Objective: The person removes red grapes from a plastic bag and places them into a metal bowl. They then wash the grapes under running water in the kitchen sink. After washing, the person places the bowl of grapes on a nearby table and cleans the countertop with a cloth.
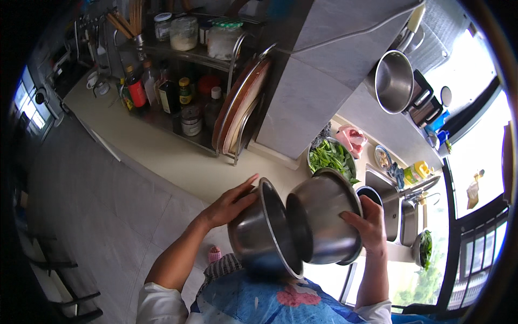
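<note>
Two deep stainless steel bowls are held up in front of my apron. My left hand [230,205] presses against the outer wall and rim of the left bowl [251,239], whose mouth faces right. With thumb and fingers at its rim, my right hand [369,224] grips the right bowl [327,218]. That bowl lies on its side, its base turned towards the left bowl's mouth. Whether the two touch is hard to tell. Behind the right bowl, a basin of green leafy vegetables [330,157] stands on the countertop [190,170].
Left of the wall corner stands a metal rack [190,56] with jars, bottles and upright round boards [243,109]. A steel sink [380,186] with a faucet [421,186] is at right. Raw meat in a bag [351,139] lies near the vegetables. A steel pot [394,83] shows above.
</note>
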`<state>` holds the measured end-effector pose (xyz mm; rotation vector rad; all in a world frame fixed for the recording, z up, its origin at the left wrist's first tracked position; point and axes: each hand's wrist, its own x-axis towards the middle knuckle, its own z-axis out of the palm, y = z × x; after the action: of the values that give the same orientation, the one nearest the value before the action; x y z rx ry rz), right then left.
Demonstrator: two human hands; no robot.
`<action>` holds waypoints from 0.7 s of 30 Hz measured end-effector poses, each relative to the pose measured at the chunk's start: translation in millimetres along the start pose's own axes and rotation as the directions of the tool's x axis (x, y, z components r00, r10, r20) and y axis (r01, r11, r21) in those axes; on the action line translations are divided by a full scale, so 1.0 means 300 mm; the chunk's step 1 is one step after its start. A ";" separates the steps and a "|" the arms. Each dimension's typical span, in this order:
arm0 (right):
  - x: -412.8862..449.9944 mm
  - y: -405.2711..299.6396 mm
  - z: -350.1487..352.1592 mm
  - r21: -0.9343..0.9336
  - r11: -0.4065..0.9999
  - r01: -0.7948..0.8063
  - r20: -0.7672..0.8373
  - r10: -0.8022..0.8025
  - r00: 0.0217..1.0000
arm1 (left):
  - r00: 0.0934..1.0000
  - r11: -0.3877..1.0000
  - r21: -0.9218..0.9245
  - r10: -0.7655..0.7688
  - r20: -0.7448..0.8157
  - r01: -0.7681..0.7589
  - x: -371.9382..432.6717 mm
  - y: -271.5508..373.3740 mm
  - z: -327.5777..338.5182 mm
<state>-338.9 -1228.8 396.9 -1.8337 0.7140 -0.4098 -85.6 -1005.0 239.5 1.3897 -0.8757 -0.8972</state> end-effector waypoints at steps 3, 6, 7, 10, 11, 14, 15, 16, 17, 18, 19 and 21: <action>-0.048 -0.014 -0.027 -0.121 0.993 0.018 -0.043 -0.023 0.999 | 1.000 0.999 0.031 0.013 0.018 -0.014 -0.013 0.031 -0.034; -0.127 -0.009 0.028 -0.333 0.935 0.122 -0.004 -0.131 0.991 | 0.997 0.982 0.171 0.073 0.023 -0.076 0.009 0.069 -0.041; -0.148 -0.047 0.069 -0.377 0.911 0.170 0.044 -0.165 0.985 | 0.997 0.981 0.179 0.078 0.020 -0.081 0.015 0.072 -0.051; -0.190 -0.083 0.159 -0.395 0.860 0.323 0.170 -0.277 0.946 | 0.997 0.968 0.250 -0.016 0.076 -0.003 0.032 0.123 -0.085; -0.199 -0.116 0.180 -0.415 0.841 0.348 0.231 -0.272 0.934 | 0.998 0.953 0.302 -0.015 0.066 -0.006 0.035 0.128 -0.098; -0.225 -0.127 0.231 -0.400 0.790 0.464 0.352 -0.335 0.874 | 0.992 0.933 0.355 -0.099 0.073 0.067 0.056 0.176 -0.115; -0.226 -0.108 0.253 -0.371 0.786 0.494 0.377 -0.359 0.854 | 0.977 0.937 0.312 -0.193 0.095 0.155 0.054 0.215 -0.118; -0.227 -0.088 0.273 -0.340 0.753 0.563 0.400 -0.426 0.812 | 0.972 0.945 0.268 -0.217 0.088 0.186 0.049 0.233 -0.123; -0.232 -0.077 0.289 -0.328 0.750 0.574 0.405 -0.438 0.803 | 0.967 0.950 0.224 -0.242 0.084 0.218 0.037 0.241 -0.133; -0.230 -0.083 0.298 -0.307 0.762 0.570 0.385 -0.448 0.807 | 0.961 0.951 0.180 -0.269 0.071 0.252 0.020 0.241 -0.150; -0.225 -0.089 0.304 -0.284 0.773 0.567 0.368 -0.459 0.809 | 0.956 0.956 0.085 -0.286 0.071 0.280 -0.001 0.230 -0.166; -0.219 -0.112 0.291 -0.298 0.777 0.554 0.294 -0.478 0.828 | 0.943 0.937 -0.110 -0.325 0.069 0.331 -0.059 0.194 -0.206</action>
<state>-328.2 -1115.0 399.8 -2.4027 0.1230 -0.4533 -36.6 -963.7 297.8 1.4365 -0.6227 -1.2240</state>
